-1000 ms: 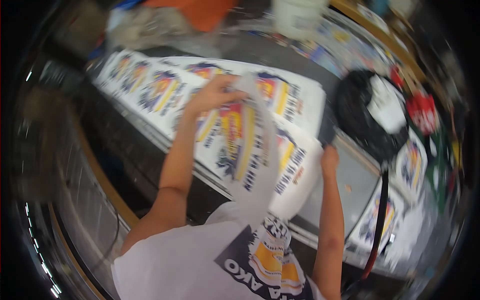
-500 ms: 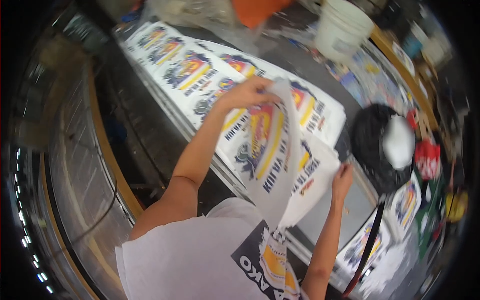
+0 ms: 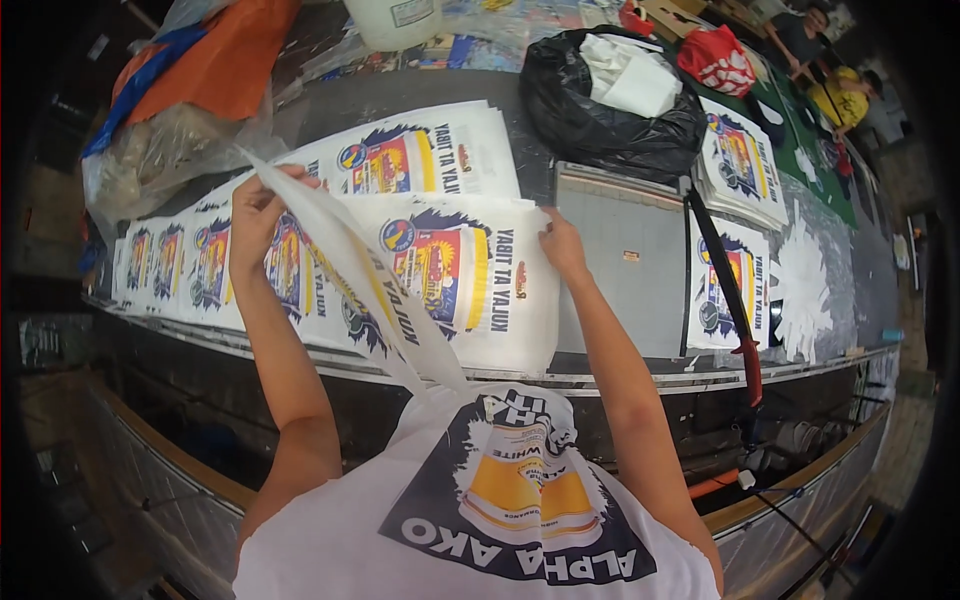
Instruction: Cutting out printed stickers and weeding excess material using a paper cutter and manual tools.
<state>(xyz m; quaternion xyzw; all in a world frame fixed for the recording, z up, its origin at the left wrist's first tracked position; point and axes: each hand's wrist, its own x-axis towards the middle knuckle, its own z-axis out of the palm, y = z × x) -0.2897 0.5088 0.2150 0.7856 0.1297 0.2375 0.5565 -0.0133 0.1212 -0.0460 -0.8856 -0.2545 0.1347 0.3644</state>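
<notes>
My left hand (image 3: pixel 258 222) is closed on the upper corner of a thin white printed sheet (image 3: pixel 365 285), which stands up on edge and slants down toward my shirt. To its right, another printed sheet (image 3: pixel 440 270) lies on the table with a colourful picture and dark lettering. My right hand (image 3: pixel 564 245) is closed at that sheet's right edge, fingers pinched on its border. Beneath and behind both are more overlapping sheets (image 3: pixel 470 150). Immediately right of my right hand is the grey board (image 3: pixel 620 285) of a paper cutter, its black arm (image 3: pixel 722 265) ending in a red handle.
Beyond the cutter sits a black plastic bag (image 3: pixel 560 100) with white material on top. Printed stacks (image 3: pixel 745 165) lie farther right. A white bucket (image 3: pixel 395 22), an orange sheet (image 3: pixel 225 65) and clear plastic (image 3: pixel 165 165) stand at the back. Two people (image 3: pixel 840 100) are at the far right.
My view has swung round to the right. The sheet in my left hand has tipped left, nearly edge-on, baring the sheet beneath it. My right hand stays at the right edge of the sheets.
</notes>
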